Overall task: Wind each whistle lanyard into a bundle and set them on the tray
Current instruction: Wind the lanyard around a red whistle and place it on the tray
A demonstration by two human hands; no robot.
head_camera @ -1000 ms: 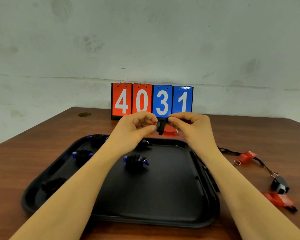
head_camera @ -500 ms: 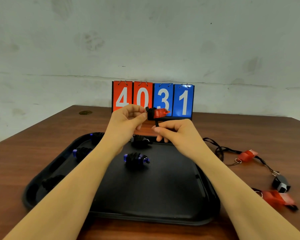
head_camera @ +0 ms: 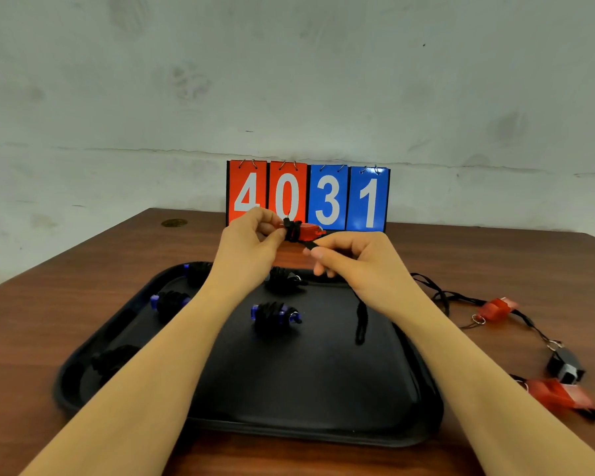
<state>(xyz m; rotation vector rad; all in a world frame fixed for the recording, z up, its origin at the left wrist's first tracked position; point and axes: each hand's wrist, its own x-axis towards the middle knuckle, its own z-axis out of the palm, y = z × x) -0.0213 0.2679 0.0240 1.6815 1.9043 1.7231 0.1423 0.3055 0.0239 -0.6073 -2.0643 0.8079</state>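
**Red whistle mid-wind above tray**

Left hand (head_camera: 251,245), centre frame: fingers curled, pinching a red whistle (head_camera: 309,231) with black lanyard (head_camera: 292,231) turns wrapped round its near end. Held in the air above the far edge of the tray (head_camera: 310,389).

Right hand (head_camera: 354,262), just right of the whistle: thumb and forefinger pinch the cord where it leaves the wraps. The loose tail (head_camera: 360,321) hangs down under the palm, its end over the tray floor; contact with the tray cannot be told.

Tray: black, lower centre of frame, on a brown wooden tabletop (head_camera: 495,269).
- 1 wound bundle with blue ends at centre (head_camera: 273,314).
- 1 blue-ended bundle at left (head_camera: 170,302).
- 1 bundle at far left corner (head_camera: 198,271), partly behind the left forearm.
- 1 dark bundle just below the hands (head_camera: 284,280).
- 1 dark, blurred bundle at near left corner (head_camera: 112,360).

Right of tray, on the tabletop: unwound black cords with a red whistle at mid right (head_camera: 497,309), a black whistle (head_camera: 565,365) lower down, another red whistle (head_camera: 560,395) touching or just beside it at the lower right.

Upper centre: flip scoreboard (head_camera: 327,197) at the table's far edge, 2 red cards and 2 blue, reading 4031. Grey wall (head_camera: 289,80) behind.
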